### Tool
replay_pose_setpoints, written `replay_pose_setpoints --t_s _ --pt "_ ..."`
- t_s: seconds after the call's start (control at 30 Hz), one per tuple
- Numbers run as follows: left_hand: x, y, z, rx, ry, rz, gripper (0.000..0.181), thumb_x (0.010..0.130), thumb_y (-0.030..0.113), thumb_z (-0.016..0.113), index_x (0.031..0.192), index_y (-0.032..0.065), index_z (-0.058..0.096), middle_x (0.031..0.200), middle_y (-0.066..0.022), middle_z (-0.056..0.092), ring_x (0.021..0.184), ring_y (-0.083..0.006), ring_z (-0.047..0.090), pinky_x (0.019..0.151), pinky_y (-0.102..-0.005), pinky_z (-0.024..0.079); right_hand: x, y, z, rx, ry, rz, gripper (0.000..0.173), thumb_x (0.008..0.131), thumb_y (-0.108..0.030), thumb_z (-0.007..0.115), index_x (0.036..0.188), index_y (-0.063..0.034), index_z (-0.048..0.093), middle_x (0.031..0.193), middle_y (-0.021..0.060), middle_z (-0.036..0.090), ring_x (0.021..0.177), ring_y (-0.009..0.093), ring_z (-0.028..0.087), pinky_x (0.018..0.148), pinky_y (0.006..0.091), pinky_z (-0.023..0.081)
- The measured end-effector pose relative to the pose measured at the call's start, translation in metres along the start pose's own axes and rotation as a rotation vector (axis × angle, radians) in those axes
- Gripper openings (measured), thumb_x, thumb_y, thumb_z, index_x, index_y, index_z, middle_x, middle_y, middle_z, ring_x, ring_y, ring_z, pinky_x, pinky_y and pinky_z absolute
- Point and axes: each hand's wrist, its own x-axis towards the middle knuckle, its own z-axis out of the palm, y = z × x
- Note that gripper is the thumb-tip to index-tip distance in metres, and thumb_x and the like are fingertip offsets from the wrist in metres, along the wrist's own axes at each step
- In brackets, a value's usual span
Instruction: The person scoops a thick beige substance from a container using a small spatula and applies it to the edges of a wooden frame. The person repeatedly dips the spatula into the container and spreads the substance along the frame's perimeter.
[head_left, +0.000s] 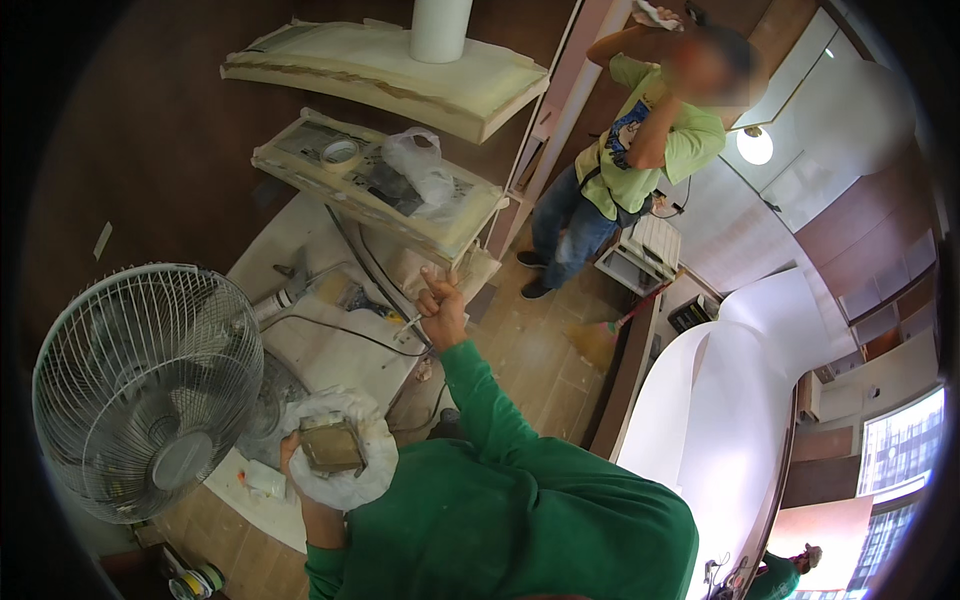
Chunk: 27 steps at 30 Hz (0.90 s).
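My left hand (291, 450) holds a container of brown matter (331, 445), lined or wrapped with white plastic or cloth, close to my chest. My right hand (441, 309) is raised at the near corner of the lower masked shelf (457, 244), its fingers curled around a thin, light-coloured tool (409, 327). Whether the fingertips touch the shelf I cannot tell. On that shelf lie a roll of masking tape (340, 153) and a crumpled clear plastic bag (420, 169). A thicker masked shelf or hood (375, 67) with a white pipe (439, 30) stands above it.
A caged electric fan (150, 390) stands at my left. Cables (330, 322) cross the covered surface (352, 360) below the shelf, beside a tube (276, 301). A co-worker (637, 142) stands beyond, near a broom (600, 337). Large white sheets (720, 405) curve along the right; another person (784, 574) is farther off.
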Motion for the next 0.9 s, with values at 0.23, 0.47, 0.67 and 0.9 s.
replay_pose_setpoints --t_s 0.23,0.47,0.67,0.9 --pt "0.013 -0.005 -0.012 0.011 -0.029 -0.023 0.061 0.089 0.038 0.054 0.132 -0.0049 0.054 0.121 -0.0274 0.065 0.105 -0.0425 0.068 0.092 -0.0544 0.057 -0.003 -0.019 -0.008 -0.06 -0.12 0.009 0.084 0.087 0.0 0.055 0.16 -0.0281 0.025 0.107 0.003 0.066 0.049 0.008 0.034 0.045 0.0236 0.026" --pt "0.021 -0.011 -0.01 0.074 0.019 0.014 0.061 0.09 0.04 0.052 0.133 -0.004 0.054 0.123 -0.0265 0.065 0.108 -0.0422 0.067 0.093 -0.0556 0.056 0.004 -0.049 -0.025 -0.096 -0.152 0.042 0.081 0.087 -0.005 0.052 0.161 -0.0242 0.025 0.097 0.0007 0.061 0.048 0.01 0.033 0.045 0.0253 0.027" --pt "0.005 -0.013 0.009 0.08 0.029 -0.001 0.048 0.094 0.037 0.049 0.121 -0.0001 0.065 0.118 -0.0201 0.069 0.106 -0.0355 0.067 0.097 -0.0496 0.054 -0.008 -0.042 -0.024 -0.196 -0.183 0.036 0.079 0.085 -0.008 0.053 0.159 -0.0177 0.029 0.081 0.0009 0.061 0.047 0.01 0.036 0.045 0.0265 0.027" --pt "0.018 -0.012 0.012 0.032 0.114 -0.059 0.041 0.092 0.031 0.055 0.113 -0.0029 0.066 0.107 -0.0192 0.072 0.095 -0.034 0.071 0.089 -0.0457 0.058 -0.053 -0.067 -0.014 -0.266 -0.13 0.109 0.058 0.085 -0.011 0.056 0.143 -0.0076 0.05 0.087 0.006 0.061 0.048 0.01 0.037 0.047 0.0253 0.029"
